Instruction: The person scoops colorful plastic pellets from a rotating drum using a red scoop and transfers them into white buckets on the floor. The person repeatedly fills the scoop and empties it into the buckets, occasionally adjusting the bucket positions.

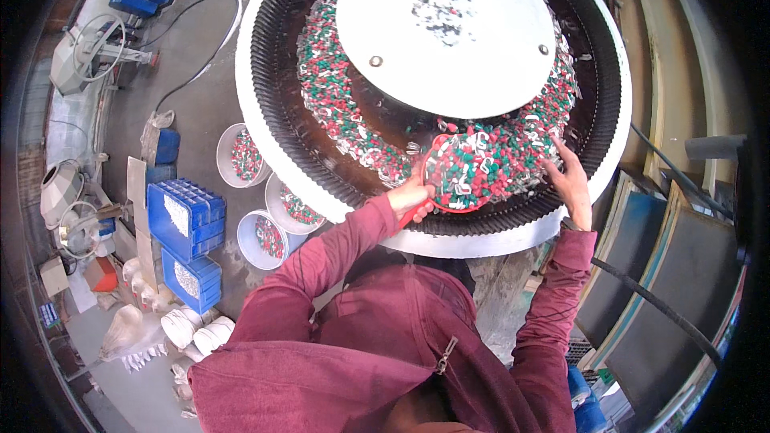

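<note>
My left hand (pixel 411 195) is closed round the handle of a red strainer (pixel 464 210), held at the near side of a big round tumbling bowl (pixel 273 132). A heap of red and green pieces mixed with silvery metal links (pixel 481 162) fills the strainer. My right hand (pixel 571 183) is just right of it, fingers apart over the bowl's contents; whether the fingertips touch any pieces I cannot tell. More of the same mix (pixel 329 104) lies in a ring along the dark, ribbed channel. A white round cover (pixel 449 72) hides the bowl's middle.
White buckets (pixel 261 256) with the same mix stand on the floor left of the bowl. Further left are blue crates (pixel 186 228) holding white pieces and several white containers (pixel 183 325). Grey panels (pixel 670 289) lean at the right, with a black hose (pixel 666 313) crossing them.
</note>
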The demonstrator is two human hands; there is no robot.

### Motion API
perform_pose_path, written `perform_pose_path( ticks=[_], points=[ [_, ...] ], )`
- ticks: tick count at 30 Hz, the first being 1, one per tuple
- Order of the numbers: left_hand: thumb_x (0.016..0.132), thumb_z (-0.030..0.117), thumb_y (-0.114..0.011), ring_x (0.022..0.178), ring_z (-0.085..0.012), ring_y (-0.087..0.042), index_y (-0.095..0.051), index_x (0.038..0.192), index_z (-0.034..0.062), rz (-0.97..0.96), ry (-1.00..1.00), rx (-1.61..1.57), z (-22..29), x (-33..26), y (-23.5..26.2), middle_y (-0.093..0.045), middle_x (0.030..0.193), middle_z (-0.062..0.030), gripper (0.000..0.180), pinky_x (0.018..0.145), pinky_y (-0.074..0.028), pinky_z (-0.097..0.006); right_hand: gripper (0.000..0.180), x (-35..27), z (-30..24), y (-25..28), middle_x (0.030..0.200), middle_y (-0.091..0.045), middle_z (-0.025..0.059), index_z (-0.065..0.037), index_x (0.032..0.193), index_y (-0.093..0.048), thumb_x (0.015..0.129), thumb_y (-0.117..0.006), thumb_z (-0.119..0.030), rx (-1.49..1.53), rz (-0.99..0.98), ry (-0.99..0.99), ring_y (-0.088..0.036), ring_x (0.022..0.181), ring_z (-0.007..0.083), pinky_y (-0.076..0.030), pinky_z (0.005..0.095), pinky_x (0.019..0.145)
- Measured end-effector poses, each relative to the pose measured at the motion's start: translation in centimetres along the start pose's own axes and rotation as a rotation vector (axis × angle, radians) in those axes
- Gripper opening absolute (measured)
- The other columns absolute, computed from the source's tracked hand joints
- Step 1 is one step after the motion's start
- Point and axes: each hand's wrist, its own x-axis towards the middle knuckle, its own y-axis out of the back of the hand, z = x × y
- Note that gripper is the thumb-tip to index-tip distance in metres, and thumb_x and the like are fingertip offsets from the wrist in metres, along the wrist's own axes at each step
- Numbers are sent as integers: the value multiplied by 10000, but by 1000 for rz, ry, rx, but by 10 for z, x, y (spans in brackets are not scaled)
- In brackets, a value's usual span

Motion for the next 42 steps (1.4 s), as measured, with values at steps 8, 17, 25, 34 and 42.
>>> perform_pose_path(
  ticks=[8, 17, 25, 34, 42],
  points=[
    [875, 102, -432, 472, -40, -360, -386, 1132, 197, -42, -144, -333, -29, -132, 69, -392, 621, 24, 278, 384, -306, -172, 512, -27, 11, -19, 1116, -558, 231, -28, 1222, -505, 765, -630, -221, -166, -16, -67, -520, 1063, 337, -393, 366, 925],
    [846, 108, -470, 444, -32, -333, -489, 890, 25, 149, -360, -496, -87, -316, 178, -360, 583, 54, 96, 383, -267, -185, 514, -25, -59, -63, 1186, -548, 207, -50, 1263, -478, 810, -599, -262, -166, -120, -19, -526, 1110, 267, -383, 333, 924],
    [830, 74, -453, 454, -37, -353, -460, 863, 50, 687, -512, -709, -194, -431, 285, -389, 594, 34, 42, 387, -293, -190, 542, -18, -83, -94, 1265, -500, 170, -11, 1279, -448, 826, -609, -261, -112, -193, -9, -477, 1147, 213, -335, 310, 967],
    [717, 156, -592, 676, -336, -615, -17, 1409, 320, 1754, -188, 293, -319, -431, 416, -625, 865, -184, 914, 612, -477, -439, 537, -43, -112, -39, 1138, -542, 129, 41, 1299, -396, 841, -602, -149, -128, -157, -63, -515, 940, 160, -407, 256, 840],
    [748, 32, -587, 906, -358, -574, -96, 1371, 485, 1823, 289, 660, -381, -347, 502, -555, 921, -184, 913, 702, -487, -460, 511, -107, -131, 36, 1237, -506, 194, 35, 1245, -468, 858, -567, -284, -233, -124, -189, -487, 1137, 247, -374, 327, 950]
  ],
)
